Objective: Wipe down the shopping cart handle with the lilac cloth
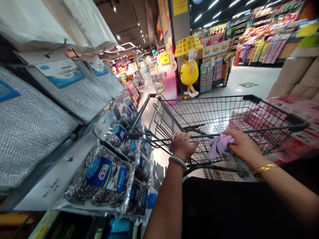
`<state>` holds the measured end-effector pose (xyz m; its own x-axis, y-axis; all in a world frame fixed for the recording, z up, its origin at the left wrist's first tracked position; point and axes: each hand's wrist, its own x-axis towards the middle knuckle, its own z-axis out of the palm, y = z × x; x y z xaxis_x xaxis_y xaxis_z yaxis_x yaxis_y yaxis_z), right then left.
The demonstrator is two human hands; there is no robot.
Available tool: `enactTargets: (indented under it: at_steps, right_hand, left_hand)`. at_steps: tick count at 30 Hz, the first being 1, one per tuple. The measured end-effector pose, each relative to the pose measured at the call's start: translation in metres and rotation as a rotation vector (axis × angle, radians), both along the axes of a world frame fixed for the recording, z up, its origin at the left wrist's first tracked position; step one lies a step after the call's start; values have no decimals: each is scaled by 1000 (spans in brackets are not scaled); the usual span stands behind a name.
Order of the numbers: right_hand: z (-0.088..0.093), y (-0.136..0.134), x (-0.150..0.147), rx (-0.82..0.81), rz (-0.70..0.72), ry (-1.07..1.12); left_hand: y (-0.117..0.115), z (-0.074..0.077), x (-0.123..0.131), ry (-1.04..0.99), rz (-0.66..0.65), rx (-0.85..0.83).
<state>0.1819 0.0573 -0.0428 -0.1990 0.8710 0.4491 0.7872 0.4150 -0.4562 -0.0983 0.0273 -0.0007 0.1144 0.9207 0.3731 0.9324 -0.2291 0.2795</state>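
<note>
A dark wire shopping cart (pixel 208 103) stands in front of me, turned sideways. My left hand (pixel 181 146) lies over its near top rail, fingers curled across the bar and thumb pointing right. At the right, my right hand (pixel 240 144) is closed on a crumpled lavender cloth (pixel 218 145), pressing it against the same rail. Part of the cloth hangs down over the wire side. Whether the right fingers also touch the rail under the cloth is hidden. Through the mesh, the floor and pink packages show.
Bagged steel-wool scourers (pixel 106 175) hang close on my left, below silvery mesh cloths (pixel 93 90). Pink boxed packs (pixel 303 128) are stacked beyond the cart's right end. Farther ahead stand a yellow character figure (pixel 189 74) and a pink display stand (pixel 168 85). An aisle runs forward at left.
</note>
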Motion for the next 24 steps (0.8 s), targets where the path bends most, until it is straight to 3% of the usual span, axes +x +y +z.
enactTargets:
  at_steps: [6,14,20,24]
  right_hand:
    - [5,-3,-8,-14,-28,-20]
    - [32,2,-39,-81,-141,-121]
    - [25,10,-36,-21,-76,-103]
    - [18,17,-18,-26,-23,-53]
  left_hand:
    - [7,-3,-1,45,28,28]
    - [17,2,0,78,95,6]
    - [26,4,-3,96,99,-24]
    - [33,5,-5,96,91,-23]
